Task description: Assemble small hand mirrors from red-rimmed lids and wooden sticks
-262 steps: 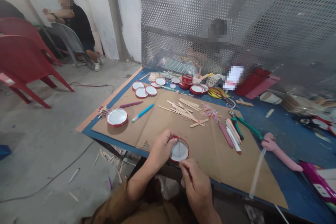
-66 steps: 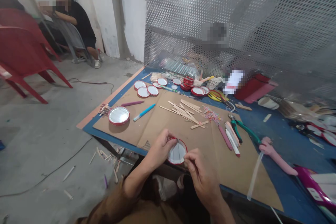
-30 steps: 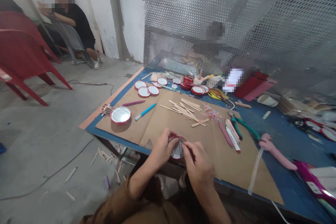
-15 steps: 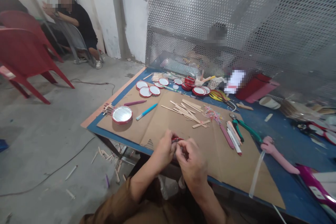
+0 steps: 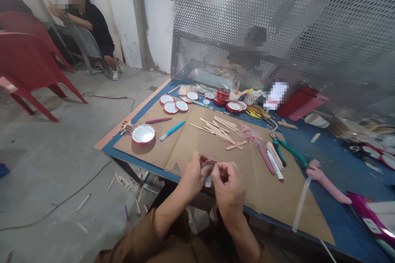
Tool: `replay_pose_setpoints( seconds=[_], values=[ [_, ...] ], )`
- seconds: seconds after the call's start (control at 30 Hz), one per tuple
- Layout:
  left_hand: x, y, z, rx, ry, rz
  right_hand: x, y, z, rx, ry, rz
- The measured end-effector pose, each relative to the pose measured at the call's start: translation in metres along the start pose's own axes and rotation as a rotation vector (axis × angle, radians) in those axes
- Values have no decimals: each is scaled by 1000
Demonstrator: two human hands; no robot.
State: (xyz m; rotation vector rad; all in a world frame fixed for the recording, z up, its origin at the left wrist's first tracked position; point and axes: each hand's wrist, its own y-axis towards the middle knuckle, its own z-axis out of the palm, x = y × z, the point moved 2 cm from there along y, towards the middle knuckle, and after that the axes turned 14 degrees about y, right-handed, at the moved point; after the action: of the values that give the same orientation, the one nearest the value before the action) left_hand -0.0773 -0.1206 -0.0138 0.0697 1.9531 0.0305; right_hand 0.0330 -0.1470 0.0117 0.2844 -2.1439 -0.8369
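My left hand (image 5: 195, 174) is closed around a round red-rimmed disc (image 5: 208, 181), held tilted above the table's front edge. Its pale, shiny face shows partly between my hands; the rest is covered by my fingers. At the disc's upper right edge, the fingers of my right hand (image 5: 230, 178) are pinched together. Whatever is between them is too small to make out. To the left on the cardboard (image 5: 185, 139) rests a larger-looking red-rimmed disc (image 5: 143, 134) with small sticks beside it. A blue pen (image 5: 173, 130) and loose flat wooden sticks (image 5: 216, 128) lie beyond my hands.
More red-rimmed discs (image 5: 171, 107) sit along the table's back. Green-handled pliers (image 5: 279, 150), several markers (image 5: 275, 164) and tangled coloured threads (image 5: 250, 133) lie on the right. A perforated metal panel (image 5: 210, 24) rises behind. A person (image 5: 92, 20) sits at far left near red chairs (image 5: 33, 57).
My right hand has moved slightly right, away from my left hand, with its fingers still pinched. More of the disc's pale face now shows between the hands.
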Motion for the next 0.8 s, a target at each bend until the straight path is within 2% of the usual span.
replay_pose_setpoints(
  seconds=[0.17,0.3,0.47,0.8],
  values=[
    [-1,0,-1,13,21,-13,-2,0,1,-47,21,50],
    [0,1,-1,69,52,15,-2,-1,-1,-72,28,66],
    [-1,-1,-2,102,33,86,-1,-3,-1,-38,11,46],
    [8,-1,2,92,80,85,0,-5,1,-3,-18,44]
  ],
)
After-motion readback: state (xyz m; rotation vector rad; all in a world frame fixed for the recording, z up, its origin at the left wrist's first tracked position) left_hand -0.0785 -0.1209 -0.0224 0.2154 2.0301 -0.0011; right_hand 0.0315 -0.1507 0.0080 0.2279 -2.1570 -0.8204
